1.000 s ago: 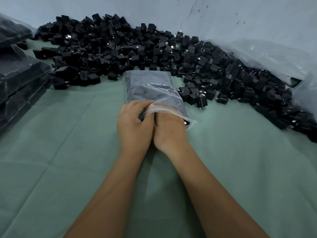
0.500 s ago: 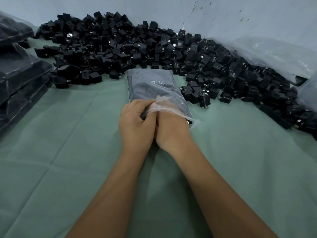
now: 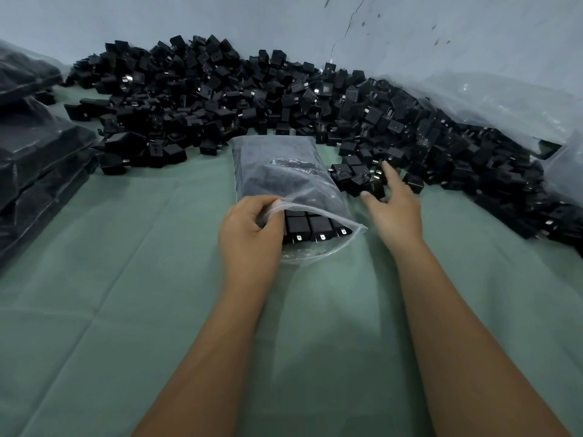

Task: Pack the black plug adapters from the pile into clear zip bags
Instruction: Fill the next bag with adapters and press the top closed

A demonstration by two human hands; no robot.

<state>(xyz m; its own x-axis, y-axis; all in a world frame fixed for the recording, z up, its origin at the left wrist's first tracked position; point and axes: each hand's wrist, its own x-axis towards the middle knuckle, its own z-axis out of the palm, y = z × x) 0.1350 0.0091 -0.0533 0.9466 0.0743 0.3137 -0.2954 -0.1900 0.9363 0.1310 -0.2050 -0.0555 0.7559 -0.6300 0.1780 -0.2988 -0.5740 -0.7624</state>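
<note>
- Our left hand [image 3: 249, 234] pinches the upper lip of the clear zip bag [image 3: 284, 181] and lifts its near mouth open. The bag lies flat on the green worktop [image 3: 126, 279], its far end just short of the pile [image 3: 252, 102].
- Our right hand [image 3: 394, 206] reaches with fingers spread toward a small cluster of adapters [image 3: 356, 178] just right of the bag. It looks open, touching or about to touch them and not yet closed round any; we cannot tell whether a finger already rests on one.
- A row of packed adapters [image 3: 312, 228] sits at the very mouth with metal prongs facing us. If our pinch slips or we tilt the bag, we judge these could slide out onto the worktop.
- The bag looks nearly full. Pushing more in may jam at the mouth, or leave too little free lip for the zip to shut.
- The loose cluster lies at mixed angles. A hasty grab could pick up a crooked one that catches its prongs on the film and tears it.
- Sweeping our right hand may knock neighbours from the pile's near edge toward the bag.
- Filled bags [image 3: 34, 152] stacked at the left stand well apart and seem out of risk.
</note>
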